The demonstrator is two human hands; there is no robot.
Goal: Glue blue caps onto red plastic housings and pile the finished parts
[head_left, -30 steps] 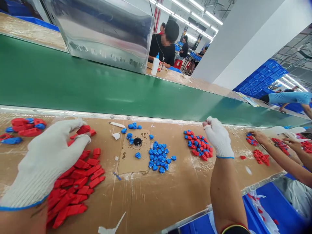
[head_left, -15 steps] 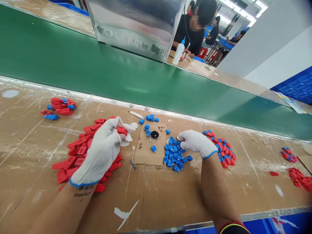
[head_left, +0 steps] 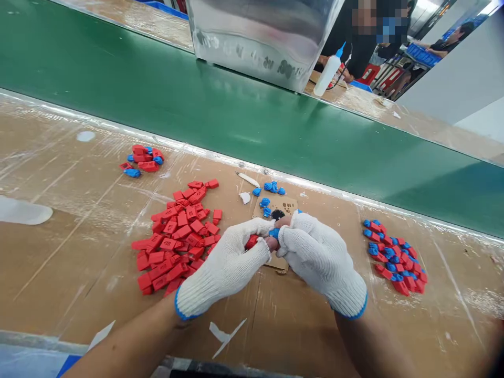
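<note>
Both hands wear white knit gloves with blue cuffs and meet over the cardboard pad (head_left: 275, 261). My left hand (head_left: 232, 257) is closed on a small red plastic piece (head_left: 252, 241). In the fingertips of my right hand (head_left: 317, 254) is a small blue piece (head_left: 274, 232), held against the red one; whether they are joined I cannot tell. Left of my hands lies a heap of loose red pieces (head_left: 181, 231). Several blue pieces (head_left: 271, 187) sit at the pad's far edge. A round black spot (head_left: 278, 214) on the pad is partly covered by my fingers.
Joined red-and-blue pieces (head_left: 397, 257) form a group on the right, and a smaller group (head_left: 144, 159) lies far left. A pale pen-like tool (head_left: 248, 179) lies behind the pad. Beyond runs a green belt (head_left: 157, 100), with a metal box (head_left: 260, 42), a squeeze bottle (head_left: 328, 73) and people behind it.
My right hand has left the blue heap with a blue piece and come to the middle. My left hand has moved right with its red piece to meet it. The view has shifted.
</note>
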